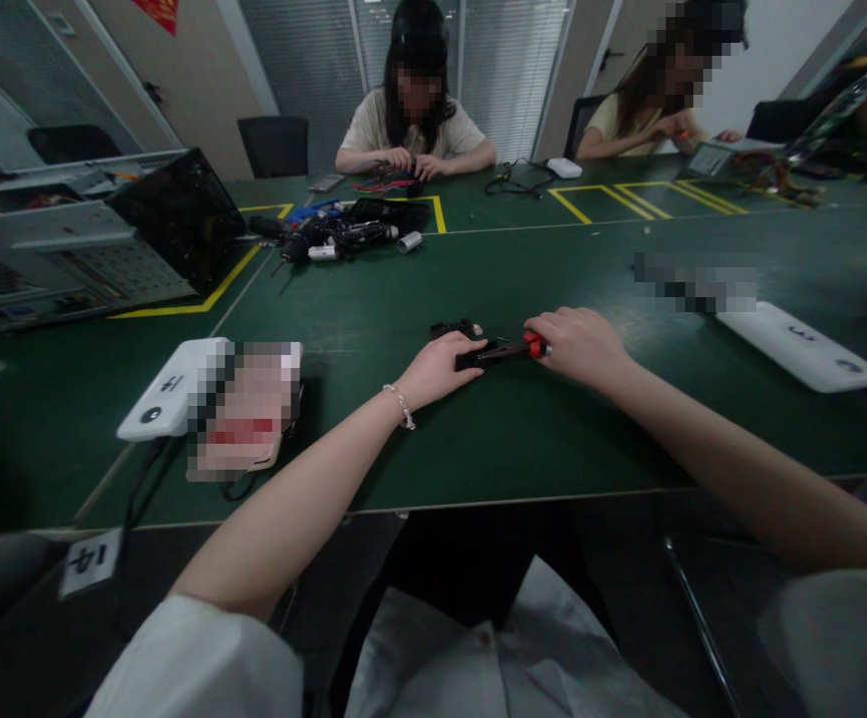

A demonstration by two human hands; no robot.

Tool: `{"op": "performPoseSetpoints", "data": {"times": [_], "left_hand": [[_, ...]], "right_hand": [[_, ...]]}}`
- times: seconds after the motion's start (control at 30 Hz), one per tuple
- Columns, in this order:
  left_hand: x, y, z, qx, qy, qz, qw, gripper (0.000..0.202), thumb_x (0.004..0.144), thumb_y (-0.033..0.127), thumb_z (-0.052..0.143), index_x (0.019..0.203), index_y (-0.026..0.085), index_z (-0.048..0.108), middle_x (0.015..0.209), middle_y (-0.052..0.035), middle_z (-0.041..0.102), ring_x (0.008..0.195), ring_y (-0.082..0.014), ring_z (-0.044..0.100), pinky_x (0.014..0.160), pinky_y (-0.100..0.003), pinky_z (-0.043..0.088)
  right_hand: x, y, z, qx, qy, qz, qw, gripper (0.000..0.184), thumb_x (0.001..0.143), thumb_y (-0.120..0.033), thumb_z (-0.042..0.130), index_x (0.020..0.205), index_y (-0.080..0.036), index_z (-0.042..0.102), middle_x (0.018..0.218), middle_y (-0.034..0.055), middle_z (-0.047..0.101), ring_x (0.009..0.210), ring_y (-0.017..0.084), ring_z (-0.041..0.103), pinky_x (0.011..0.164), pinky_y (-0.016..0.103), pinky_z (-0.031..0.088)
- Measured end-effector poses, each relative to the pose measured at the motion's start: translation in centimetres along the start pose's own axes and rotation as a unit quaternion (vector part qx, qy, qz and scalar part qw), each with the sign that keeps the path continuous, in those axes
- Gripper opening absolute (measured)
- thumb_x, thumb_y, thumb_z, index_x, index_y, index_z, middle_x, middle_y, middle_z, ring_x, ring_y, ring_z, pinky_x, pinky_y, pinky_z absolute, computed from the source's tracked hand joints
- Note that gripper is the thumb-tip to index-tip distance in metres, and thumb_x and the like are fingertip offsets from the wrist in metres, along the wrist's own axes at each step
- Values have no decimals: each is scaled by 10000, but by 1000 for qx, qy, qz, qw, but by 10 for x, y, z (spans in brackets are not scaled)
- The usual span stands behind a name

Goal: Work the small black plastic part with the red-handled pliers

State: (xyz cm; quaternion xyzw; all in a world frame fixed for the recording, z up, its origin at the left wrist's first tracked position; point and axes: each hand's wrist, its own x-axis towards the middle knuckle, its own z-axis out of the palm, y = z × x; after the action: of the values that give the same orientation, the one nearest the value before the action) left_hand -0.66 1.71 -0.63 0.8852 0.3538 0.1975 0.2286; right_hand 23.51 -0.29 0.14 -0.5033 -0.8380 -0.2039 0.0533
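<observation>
Both my arms reach over the green table (553,429). My right hand (581,344) is closed on a pair of pliers (509,350) with red and black handles, the dark jaws pointing left. In my left hand (437,369) a small black part (472,358) is pinched between thumb and fingers. The plier jaws meet this part or lie right over it; which of the two I cannot tell. Just beyond my left hand rests another small dark piece (454,328) with a pale end, partly hidden by the fingers.
A white power bank (175,389) lies by a blurred phone-like object (249,409) on the left; another power bank (807,344) is on the right. An opened computer case (66,249) stands at far left. Piled tools (343,229) lie ahead. Two people sit across the table.
</observation>
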Motion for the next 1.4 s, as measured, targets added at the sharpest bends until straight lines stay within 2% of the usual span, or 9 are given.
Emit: {"op": "performPoseSetpoints", "data": {"times": [0.23,0.5,0.87,1.4], "left_hand": [[0,3,-2,-1,-6,-12,1000,433,827,210,620,1252,166,552,1145,-87,589,1025,-198,566,917,-363,457],[-1,2,-2,3,-4,-6,1000,428,826,214,623,1245,159,559,1135,-87,595,1022,-197,566,922,-361,453],[-1,5,-3,7,-12,-25,1000,444,828,224,624,1258,147,546,1138,-98,589,1004,-200,573,878,-345,472],[0,1,-2,-4,-6,-9,1000,428,821,221,627,1240,160,565,1117,-90,593,982,-196,575,894,-361,461]], "right_hand": [[0,-1,4,11,-6,18,1000,273,793,-231,470,1003,-141,620,910,103,668,777,221,568,669,321,367],[1,-2,-4,-18,-6,-11,1000,223,802,-181,445,905,-132,636,868,105,652,756,215,542,652,318,345],[3,-1,0,11,-38,5,999,214,787,-233,484,895,-147,647,856,88,650,734,200,554,619,302,351],[2,2,-2,-22,-14,-24,999,234,783,-189,452,908,-132,641,884,115,651,764,217,534,650,323,340]]}}
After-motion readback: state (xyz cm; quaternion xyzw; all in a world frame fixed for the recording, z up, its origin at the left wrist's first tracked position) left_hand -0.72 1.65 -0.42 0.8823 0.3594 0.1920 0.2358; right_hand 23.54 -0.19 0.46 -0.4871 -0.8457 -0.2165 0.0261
